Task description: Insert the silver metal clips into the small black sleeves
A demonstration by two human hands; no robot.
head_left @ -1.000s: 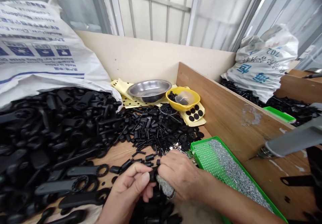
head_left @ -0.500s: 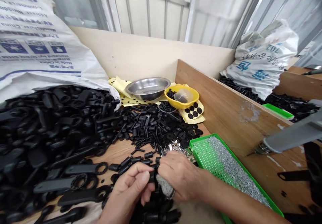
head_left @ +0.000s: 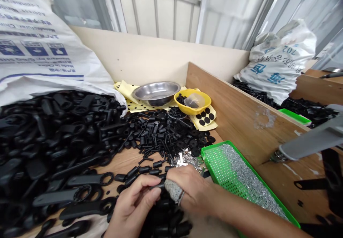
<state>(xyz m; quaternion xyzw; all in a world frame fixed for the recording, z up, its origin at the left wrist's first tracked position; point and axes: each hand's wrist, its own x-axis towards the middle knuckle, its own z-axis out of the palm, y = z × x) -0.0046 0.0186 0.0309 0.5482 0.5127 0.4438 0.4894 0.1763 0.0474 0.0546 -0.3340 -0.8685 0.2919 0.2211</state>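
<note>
Between thumb and fingers, my left hand point(head_left: 136, 202) pinches a small black cylindrical part point(head_left: 160, 184) near the lower middle. My right hand point(head_left: 191, 190) is closed at the other end of that part, its fingertips partly hidden. A grey speckled wrap point(head_left: 173, 191) covers a digit of my right hand. Both hands are close together above a pile of black cylinders point(head_left: 183, 228). Beyond them lie shiny metal clips point(head_left: 187, 159), black screws and small black sleeves point(head_left: 152, 138).
Long black handles point(head_left: 88, 179) are heaped at left below a white sack point(head_left: 53, 59). A steel bowl point(head_left: 157, 92) and yellow basket point(head_left: 197, 107) stand behind. On the right are a green tray point(head_left: 230, 173) of small metal pieces, a wooden divider point(head_left: 227, 113) and a grey powered driver point(head_left: 308, 143).
My right hand has turned slightly and shifted left, showing more of the grey wrap. The black part between my hands has tilted, and my left hand's lower fingers have curled in.
</note>
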